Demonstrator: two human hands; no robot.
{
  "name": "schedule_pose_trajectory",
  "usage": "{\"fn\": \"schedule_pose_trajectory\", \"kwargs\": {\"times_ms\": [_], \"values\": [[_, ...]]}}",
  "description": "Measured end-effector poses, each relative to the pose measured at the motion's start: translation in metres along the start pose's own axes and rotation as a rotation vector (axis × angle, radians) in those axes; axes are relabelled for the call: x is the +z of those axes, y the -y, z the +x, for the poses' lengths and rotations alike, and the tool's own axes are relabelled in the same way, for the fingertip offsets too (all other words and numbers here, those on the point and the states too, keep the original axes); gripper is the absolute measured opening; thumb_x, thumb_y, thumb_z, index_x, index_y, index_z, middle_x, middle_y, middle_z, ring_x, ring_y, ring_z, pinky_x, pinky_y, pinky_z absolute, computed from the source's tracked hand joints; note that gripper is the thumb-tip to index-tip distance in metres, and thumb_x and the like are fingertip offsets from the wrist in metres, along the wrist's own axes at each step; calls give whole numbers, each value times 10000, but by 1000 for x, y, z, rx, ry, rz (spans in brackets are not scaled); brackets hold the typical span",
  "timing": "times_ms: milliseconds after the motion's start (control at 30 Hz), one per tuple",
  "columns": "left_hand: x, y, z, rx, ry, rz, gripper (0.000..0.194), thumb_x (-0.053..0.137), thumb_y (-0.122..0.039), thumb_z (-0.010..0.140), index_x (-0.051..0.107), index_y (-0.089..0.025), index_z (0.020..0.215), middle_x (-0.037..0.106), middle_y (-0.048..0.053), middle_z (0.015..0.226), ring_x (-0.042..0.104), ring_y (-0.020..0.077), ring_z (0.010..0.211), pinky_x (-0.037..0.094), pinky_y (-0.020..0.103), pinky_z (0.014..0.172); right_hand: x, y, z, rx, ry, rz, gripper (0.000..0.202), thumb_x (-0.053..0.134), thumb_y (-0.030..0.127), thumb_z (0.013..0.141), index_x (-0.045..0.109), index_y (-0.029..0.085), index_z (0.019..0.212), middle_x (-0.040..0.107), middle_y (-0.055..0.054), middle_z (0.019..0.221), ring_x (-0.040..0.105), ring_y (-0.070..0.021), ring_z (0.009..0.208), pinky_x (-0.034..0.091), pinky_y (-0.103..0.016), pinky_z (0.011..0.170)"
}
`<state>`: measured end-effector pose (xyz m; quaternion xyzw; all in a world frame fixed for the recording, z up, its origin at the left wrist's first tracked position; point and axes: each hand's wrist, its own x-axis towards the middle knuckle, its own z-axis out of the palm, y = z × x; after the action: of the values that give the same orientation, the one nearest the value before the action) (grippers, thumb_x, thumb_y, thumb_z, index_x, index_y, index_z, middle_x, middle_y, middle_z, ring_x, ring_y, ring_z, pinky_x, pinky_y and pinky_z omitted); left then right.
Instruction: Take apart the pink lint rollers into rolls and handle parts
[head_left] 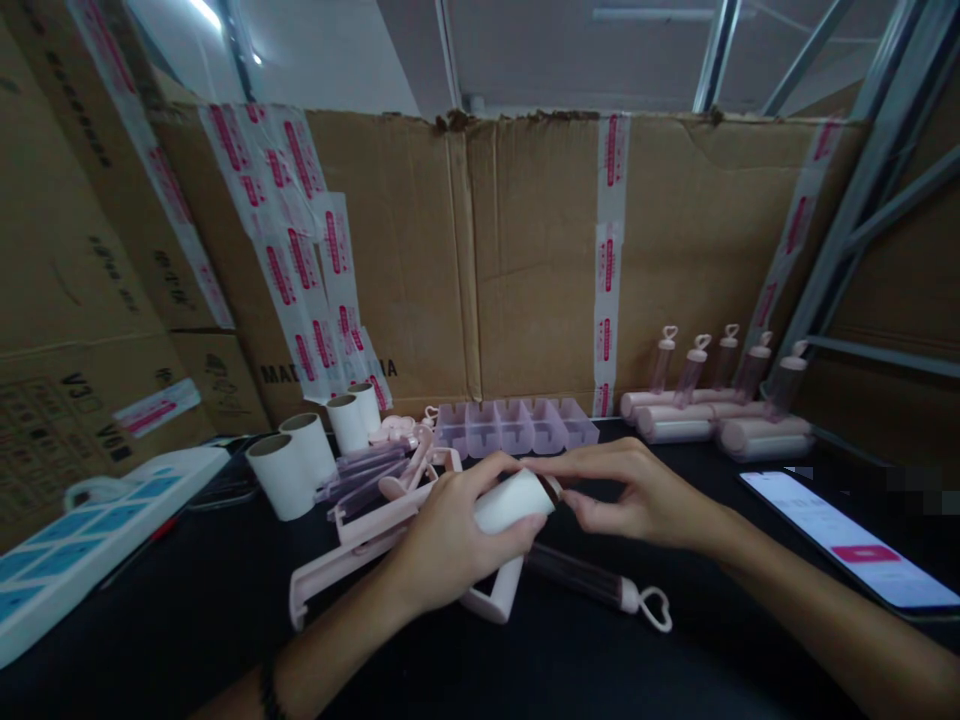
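Observation:
My left hand (450, 545) is wrapped round a white sticky-paper roll (506, 502), tilted with its dark open end facing right. At that end my right hand (649, 492) has its thumb and fingers closed around a small pinkish part that I cannot make out. Below the hands lies a clear tube with a pink heart-shaped loop (592, 582) on the black table. Pink plastic roller frames (349, 565) lie to the left, partly behind my left hand; another pink piece (496, 602) shows beneath it.
Several white rolls (281, 475) stand at the left, near loose clear tubes (371, 470). A purple compartment tray (517, 428) sits behind the hands. Finished-looking pink rollers (679, 420) stand back right. A phone (851, 540) lies right, a power strip (112, 535) left. Cardboard (532, 270) walls the back.

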<state>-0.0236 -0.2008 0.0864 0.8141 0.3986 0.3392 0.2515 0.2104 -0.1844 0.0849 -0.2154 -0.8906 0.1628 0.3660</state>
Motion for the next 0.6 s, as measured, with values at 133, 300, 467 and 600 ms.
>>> {"fn": "schedule_pose_trajectory", "kwargs": {"times_ms": [133,300,467,600], "values": [[2,6,0,10,-45,-40,247,688,-302,847,654,-209,1073,716,-1,966,658,205,896,457,293,787,12,1,1,150,-103,73,401,622,242,958,652,252,1358,761,-45,1155,730,-198,980,558,-277,861],[7,9,-3,27,-111,35,289,702,-334,844,643,-232,1108,731,11,988,674,225,904,487,317,815,30,-3,3,373,-276,387,333,666,373,943,704,243,1247,772,-47,1085,734,-207,963,587,-294,832],[11,9,-11,72,-197,103,354,697,-326,833,597,-236,1160,741,25,981,702,232,864,526,322,738,28,-25,13,498,-411,530,401,693,438,903,653,197,1222,770,-64,1005,750,-214,876,613,-346,836],[15,9,-21,276,-304,149,426,712,-315,815,548,-227,1198,738,38,993,722,225,847,554,325,733,28,-50,53,557,-365,297,363,659,456,935,636,141,1113,741,-73,883,710,-201,769,599,-321,695]]}}
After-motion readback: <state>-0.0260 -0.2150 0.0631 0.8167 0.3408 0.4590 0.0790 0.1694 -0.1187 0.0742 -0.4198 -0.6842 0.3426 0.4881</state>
